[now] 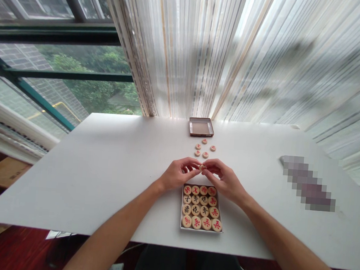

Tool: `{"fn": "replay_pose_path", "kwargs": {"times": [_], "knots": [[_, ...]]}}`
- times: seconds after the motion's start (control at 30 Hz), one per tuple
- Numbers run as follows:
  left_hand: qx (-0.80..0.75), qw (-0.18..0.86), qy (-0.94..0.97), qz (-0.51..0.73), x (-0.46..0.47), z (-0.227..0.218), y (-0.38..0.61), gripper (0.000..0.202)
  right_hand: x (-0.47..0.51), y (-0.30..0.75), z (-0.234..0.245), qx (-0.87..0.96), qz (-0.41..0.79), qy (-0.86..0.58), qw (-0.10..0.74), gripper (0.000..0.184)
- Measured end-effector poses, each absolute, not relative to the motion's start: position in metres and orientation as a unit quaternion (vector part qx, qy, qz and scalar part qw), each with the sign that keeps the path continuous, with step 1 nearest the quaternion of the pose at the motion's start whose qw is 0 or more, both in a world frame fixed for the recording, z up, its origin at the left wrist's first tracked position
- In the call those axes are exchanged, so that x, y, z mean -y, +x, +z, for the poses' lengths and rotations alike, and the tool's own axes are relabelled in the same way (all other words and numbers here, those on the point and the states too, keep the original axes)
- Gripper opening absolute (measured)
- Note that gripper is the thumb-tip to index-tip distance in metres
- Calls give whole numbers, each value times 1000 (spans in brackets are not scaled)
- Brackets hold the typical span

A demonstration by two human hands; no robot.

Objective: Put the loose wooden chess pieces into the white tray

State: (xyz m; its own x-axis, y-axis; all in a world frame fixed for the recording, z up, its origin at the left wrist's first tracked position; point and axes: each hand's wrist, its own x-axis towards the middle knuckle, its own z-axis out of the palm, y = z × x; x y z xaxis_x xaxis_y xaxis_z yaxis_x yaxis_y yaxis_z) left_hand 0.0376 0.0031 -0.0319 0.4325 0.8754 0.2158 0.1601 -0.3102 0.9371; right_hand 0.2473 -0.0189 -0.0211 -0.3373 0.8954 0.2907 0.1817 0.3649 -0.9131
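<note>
Where the forearms converge over the white tabletop [109, 167], the left hand [178, 174] and the right hand [223, 178] meet fingertip to fingertip. Both are pinched on a single round chess piece [201, 167], which sits between the fingertips just beyond the far edge of the box [201, 230]. The box lies at the near edge of the tabletop and holds sixteen wooden discs in four rows of four, each marked with a red or black character. Five loose pieces [205, 155] lie clustered farther out, between the hands and a shallow open lid [201, 127] near the striped curtain [236, 52]. A pixelated object [308, 184] lies well apart on the right.
</note>
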Motion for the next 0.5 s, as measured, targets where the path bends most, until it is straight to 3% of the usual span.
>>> {"fn": "replay_pose_path", "kwargs": {"times": [0.27, 0.5], "knots": [[-399, 395, 738, 375, -5, -31, 33, 26, 17, 252, -20, 694, 404, -381, 459, 17], [-412, 398, 753, 325, -4, -30, 31, 27, 16, 254, -16, 694, 383, -387, 471, 16]]}}
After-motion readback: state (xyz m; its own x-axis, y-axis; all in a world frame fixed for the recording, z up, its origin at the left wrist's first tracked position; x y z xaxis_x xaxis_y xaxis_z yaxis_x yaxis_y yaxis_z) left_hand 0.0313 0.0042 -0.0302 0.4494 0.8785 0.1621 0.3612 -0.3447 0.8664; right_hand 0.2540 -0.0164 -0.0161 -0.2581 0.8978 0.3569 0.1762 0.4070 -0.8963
